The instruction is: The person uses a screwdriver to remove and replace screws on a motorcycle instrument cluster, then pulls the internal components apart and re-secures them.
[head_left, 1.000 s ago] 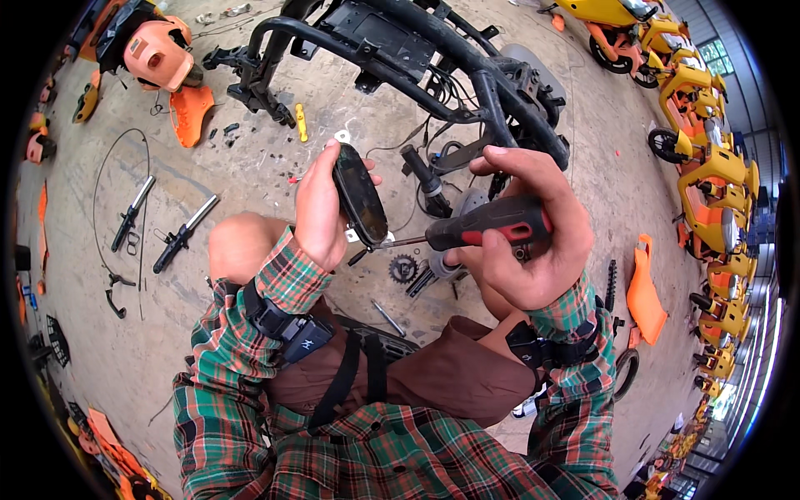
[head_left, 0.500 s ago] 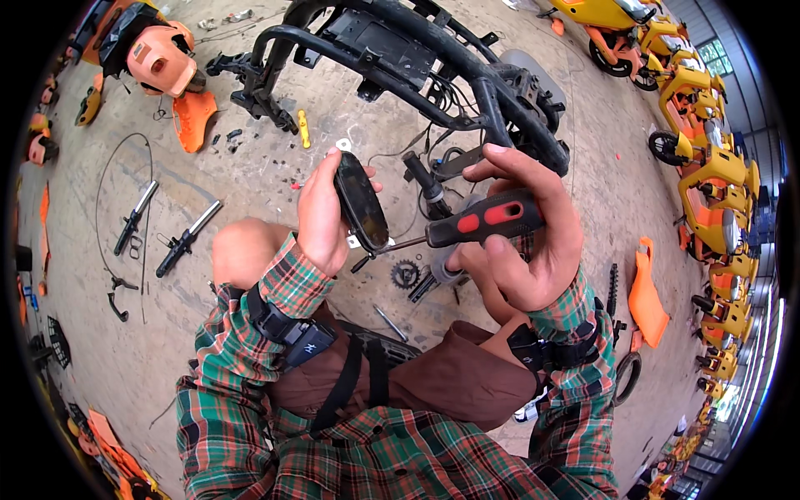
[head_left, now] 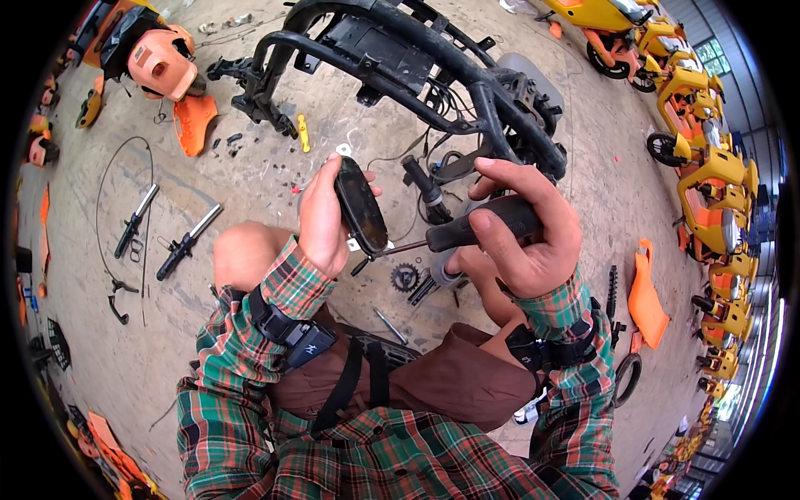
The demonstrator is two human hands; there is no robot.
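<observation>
My left hand [head_left: 321, 218] is closed round a long black part with rounded ends and a glossy face [head_left: 362, 202], held tilted above my knees. A small dark stub sticks out below its lower end, beside a white tab. In my right hand [head_left: 533, 237] is a screwdriver [head_left: 492, 225], its thick black handle gripped between thumb and fingers. The shaft points left, and its tip meets the lower end of the black part. What the tip sits in is too small to make out.
Ahead stands a black vehicle frame [head_left: 367, 62] with loose cables. On the concrete floor lie two fork tubes [head_left: 187, 242], a sprocket [head_left: 406, 277], a yellow tool [head_left: 303, 133] and an orange panel [head_left: 647, 296]. Yellow scooters [head_left: 708, 196] line the right side.
The screwdriver has turned in my right hand: red patches that showed on its handle are now out of sight. My right thumb and fingers have shifted round it; the left hand stays nearly still.
</observation>
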